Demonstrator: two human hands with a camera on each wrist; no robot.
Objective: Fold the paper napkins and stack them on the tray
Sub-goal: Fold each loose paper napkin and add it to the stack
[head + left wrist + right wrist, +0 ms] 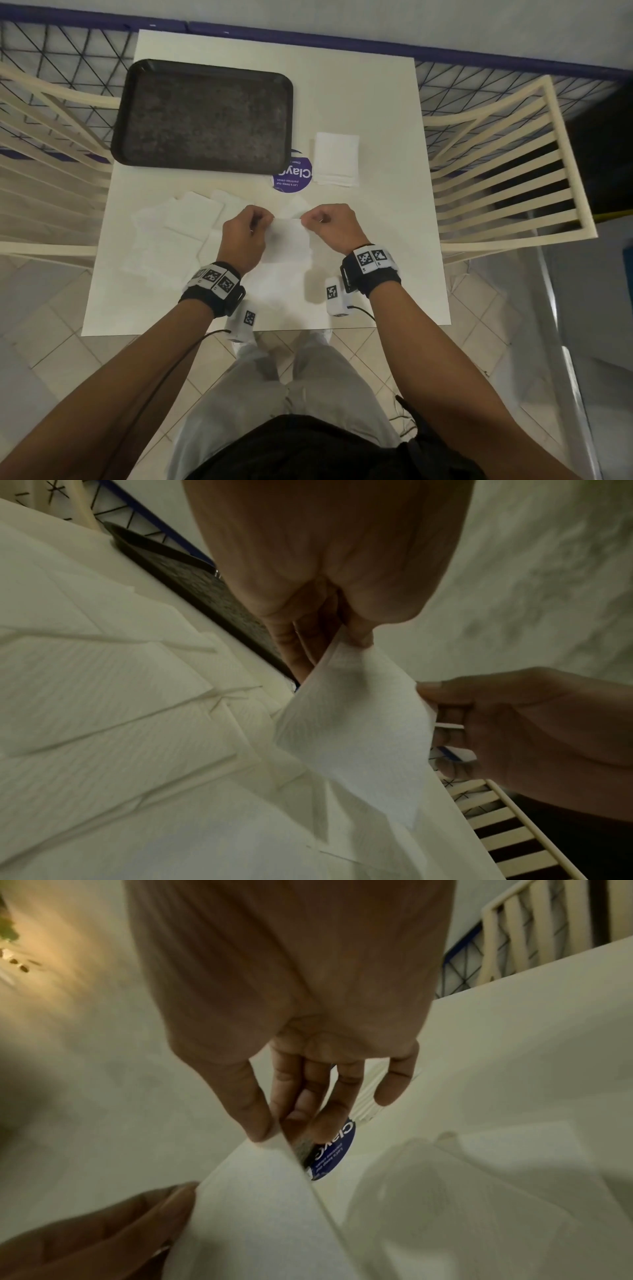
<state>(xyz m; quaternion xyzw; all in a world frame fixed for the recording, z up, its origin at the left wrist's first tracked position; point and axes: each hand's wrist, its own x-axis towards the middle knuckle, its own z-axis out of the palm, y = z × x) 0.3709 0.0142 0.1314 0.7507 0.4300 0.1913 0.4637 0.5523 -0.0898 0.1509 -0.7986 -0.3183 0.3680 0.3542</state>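
Note:
A white paper napkin (287, 241) hangs above the table's near half, held by its two upper corners. My left hand (248, 228) pinches the left corner between thumb and fingers, and the napkin (356, 723) droops below that hand (346, 639). My right hand (330, 224) pinches the right corner; its thumb (253, 1118) presses the napkin's (253, 1204) edge. The dark tray (205, 116) lies at the far left of the table with nothing on it. A stack of folded napkins (335, 159) sits on the table to the tray's right.
Several unfolded napkins (171, 233) lie spread on the white table (394, 240) to the left of my hands. A round purple sticker (293, 176) sits beside the tray's near right corner. Cream slatted chairs (507, 178) flank the table on both sides.

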